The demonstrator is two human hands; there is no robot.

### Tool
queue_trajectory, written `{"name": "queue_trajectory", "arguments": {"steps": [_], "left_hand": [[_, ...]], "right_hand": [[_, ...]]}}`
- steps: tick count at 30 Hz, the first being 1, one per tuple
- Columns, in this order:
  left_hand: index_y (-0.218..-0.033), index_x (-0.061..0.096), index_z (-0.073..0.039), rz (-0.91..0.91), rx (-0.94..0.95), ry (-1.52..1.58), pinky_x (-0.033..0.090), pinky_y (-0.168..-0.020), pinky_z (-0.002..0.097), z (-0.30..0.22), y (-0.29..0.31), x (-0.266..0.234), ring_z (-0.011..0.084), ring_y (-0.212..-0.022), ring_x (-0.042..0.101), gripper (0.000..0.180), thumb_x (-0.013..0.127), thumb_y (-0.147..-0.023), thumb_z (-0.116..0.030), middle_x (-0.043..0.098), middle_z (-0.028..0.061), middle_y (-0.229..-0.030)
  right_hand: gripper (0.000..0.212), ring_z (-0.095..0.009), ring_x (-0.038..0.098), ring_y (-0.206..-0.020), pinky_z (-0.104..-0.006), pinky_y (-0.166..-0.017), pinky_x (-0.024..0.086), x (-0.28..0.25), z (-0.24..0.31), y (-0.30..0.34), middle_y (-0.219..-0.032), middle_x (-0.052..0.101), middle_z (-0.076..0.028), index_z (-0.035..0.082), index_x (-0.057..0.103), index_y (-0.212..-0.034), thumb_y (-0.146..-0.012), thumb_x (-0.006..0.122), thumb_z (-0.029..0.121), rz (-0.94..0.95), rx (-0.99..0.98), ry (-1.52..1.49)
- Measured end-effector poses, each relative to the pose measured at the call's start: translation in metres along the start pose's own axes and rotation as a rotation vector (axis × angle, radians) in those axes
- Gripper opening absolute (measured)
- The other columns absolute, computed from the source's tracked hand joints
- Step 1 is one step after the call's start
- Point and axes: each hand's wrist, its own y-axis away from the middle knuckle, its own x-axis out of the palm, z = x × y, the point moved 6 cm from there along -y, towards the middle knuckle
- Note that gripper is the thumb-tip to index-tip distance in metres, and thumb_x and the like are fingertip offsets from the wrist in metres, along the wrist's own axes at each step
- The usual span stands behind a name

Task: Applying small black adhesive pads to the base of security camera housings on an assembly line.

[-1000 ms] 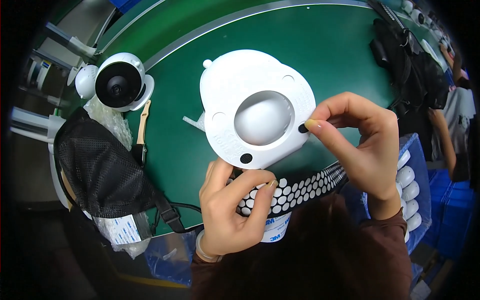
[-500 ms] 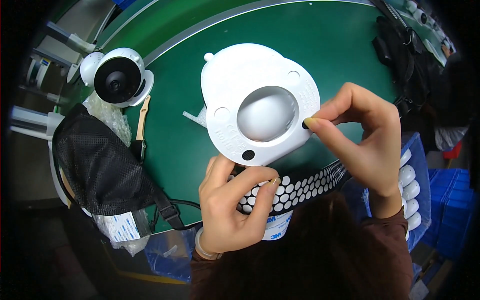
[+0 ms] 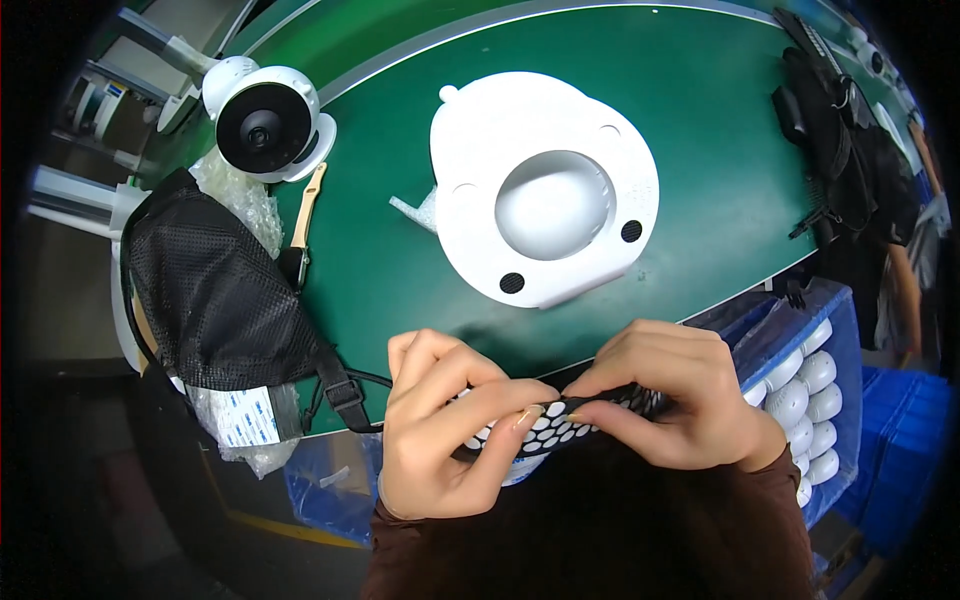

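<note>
A white camera housing [image 3: 475, 130] lies on the green table with its round base and central hole facing me. Two black round pads [image 3: 512, 283] sit on the base's near side; two shallow round recesses farther up are bare. Close to my body, a bent black strip of pads [image 3: 562, 428] with white dots is held between both hands. My left hand [image 3: 440, 430] is closed, pinching the strip between thumb and forefinger. Also closed, my right hand [image 3: 675, 390] grips the strip's edge with thumb and forefinger beside the left fingertips. Whether a loosened pad is between them cannot be told.
At the left are an upright white camera [image 3: 262, 125], a brush [image 3: 308, 210] and a black mesh bag [image 3: 210, 290] with a strap. A blue-lined bin of white round parts [image 3: 820, 400] stands at the right. Black cables and cloth [image 3: 835, 150] lie far right.
My right hand has left the housing's base and come down to the strip, leaving a second black pad on the base. My left hand now sits apart from the housing.
</note>
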Motion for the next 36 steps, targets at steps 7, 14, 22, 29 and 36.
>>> {"name": "queue_trajectory", "arguments": {"steps": [7,14,22,29,36], "left_hand": [[-0.068,0.065,-0.006,-0.043,0.006,0.155,0.027,-0.06,0.0285,0.0,-0.008,0.003,0.0168,-0.057,0.039,0.013,0.069,-0.056,-0.002,0.049,0.0004,-0.056],[-0.067,0.065,-0.005,-0.069,-0.005,0.17,0.027,-0.059,0.0279,0.0,-0.011,0.005,0.0166,-0.056,0.038,0.013,0.066,-0.055,0.0,0.05,0.0011,-0.057],[-0.066,0.065,-0.005,-0.11,-0.004,0.154,0.027,-0.059,0.0282,-0.002,-0.01,0.002,0.0161,-0.056,0.039,0.014,0.066,-0.053,-0.001,0.049,0.0009,-0.056],[-0.066,0.064,-0.005,-0.14,-0.016,0.192,0.027,-0.059,0.0281,-0.001,-0.01,0.0,0.0161,-0.056,0.039,0.013,0.066,-0.053,-0.001,0.05,0.001,-0.057],[-0.067,0.064,-0.004,-0.16,-0.02,0.184,0.028,-0.058,0.0274,0.003,-0.012,0.002,0.0159,-0.057,0.039,0.013,0.063,-0.054,0.0,0.049,0.002,-0.06]], "right_hand": [[0.013,-0.021,0.058,-0.058,-0.0292,-0.051,0.047,-0.003,0.006,0.002,-0.072,0.061,-0.007,0.005,0.063,-0.082,-0.07,0.068,0.003,-0.091,-0.052,-0.004],[0.013,-0.021,0.06,-0.058,-0.0266,-0.049,0.047,-0.01,0.01,0.005,-0.075,0.062,-0.006,0.003,0.061,-0.081,-0.069,0.066,0.0,-0.201,-0.117,0.064],[0.011,-0.021,0.059,-0.058,-0.0281,-0.049,0.046,-0.011,0.01,-0.002,-0.073,0.06,-0.006,0.003,0.059,-0.079,-0.07,0.066,0.0,-0.168,-0.115,0.017],[0.012,-0.022,0.058,-0.059,-0.0287,-0.05,0.046,-0.009,0.018,0.0,-0.072,0.059,-0.005,0.005,0.059,-0.08,-0.071,0.066,0.002,-0.219,-0.174,0.117],[0.016,-0.024,0.06,-0.063,-0.0291,-0.054,0.048,-0.011,0.016,-0.008,-0.073,0.059,-0.007,0.004,0.059,-0.08,-0.067,0.068,0.003,-0.114,-0.199,0.161]]}}
